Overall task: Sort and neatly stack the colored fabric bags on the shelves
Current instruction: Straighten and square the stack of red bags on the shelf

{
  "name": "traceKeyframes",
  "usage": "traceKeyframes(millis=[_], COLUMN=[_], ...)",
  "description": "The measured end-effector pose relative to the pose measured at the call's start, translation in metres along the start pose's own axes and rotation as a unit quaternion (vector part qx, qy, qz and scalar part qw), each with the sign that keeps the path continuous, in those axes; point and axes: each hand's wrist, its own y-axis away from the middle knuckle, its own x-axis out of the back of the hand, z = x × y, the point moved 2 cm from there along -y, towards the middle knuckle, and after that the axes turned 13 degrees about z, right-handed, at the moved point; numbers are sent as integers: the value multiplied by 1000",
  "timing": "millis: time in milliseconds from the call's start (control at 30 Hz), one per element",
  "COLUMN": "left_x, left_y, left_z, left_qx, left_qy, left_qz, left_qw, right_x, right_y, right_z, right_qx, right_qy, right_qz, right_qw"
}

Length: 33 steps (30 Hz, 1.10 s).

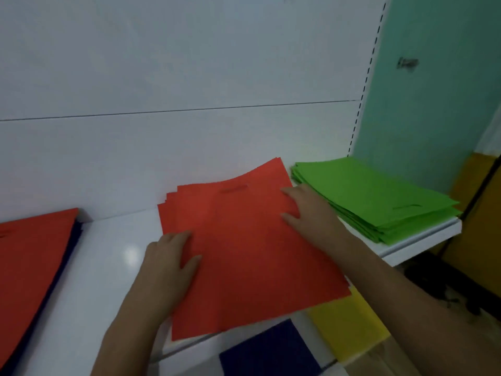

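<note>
Hands flat on the red bag stack [244,253], centre of the white shelf [108,267]: our left hand [168,264] presses its left edge with fingers straight and close together; our right hand [311,210] rests on its right side, fingers extended, thumb apart. We see a green bag stack [374,196] just beside on the right, a red-over-navy stack [32,261] at far left, and navy [271,351] and yellow bags [349,324] below.

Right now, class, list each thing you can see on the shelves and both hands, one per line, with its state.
Middle red bags: flat stack, far edges fanned, front overhanging the shelf.
Green bags: flat stack, edges slightly uneven.
Left red bag: lying on dark bags.
Left hand: flat on the middle stack's left edge.
Right hand: flat on its right side.
</note>
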Motion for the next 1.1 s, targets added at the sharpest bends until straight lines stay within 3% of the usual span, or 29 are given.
traceKeyframes(millis=[167,300,400,533,667,867,1033,1100], left_x=[-20,-14,4,45,92,165,212,222], left_y=[7,7,13,26,46,72,92,98], left_z=[-9,-13,-9,-11,-37,-114,-187,-218], left_qx=[32,36,42,32,47,58,83,112], left_qy=[-107,-56,-1,64,87,42,-23,-63], left_qz=[-5,40,97,124,102,123,150,149], left_qw=[994,997,994,990,990,990,985,980], right_x=[-45,-32,-11,2,-25,-76,-127,-146], right_y=[-14,-14,-9,3,13,20,7,3], right_z=[9,7,-14,-81,-153,-256,-319,-334], right_qx=[8,23,44,116,166,195,198,167], right_qy=[148,164,112,7,-40,-79,12,-5], right_qz=[-154,-147,-122,-105,-116,-168,-197,-232], right_qw=[977,975,985,988,979,963,960,958])
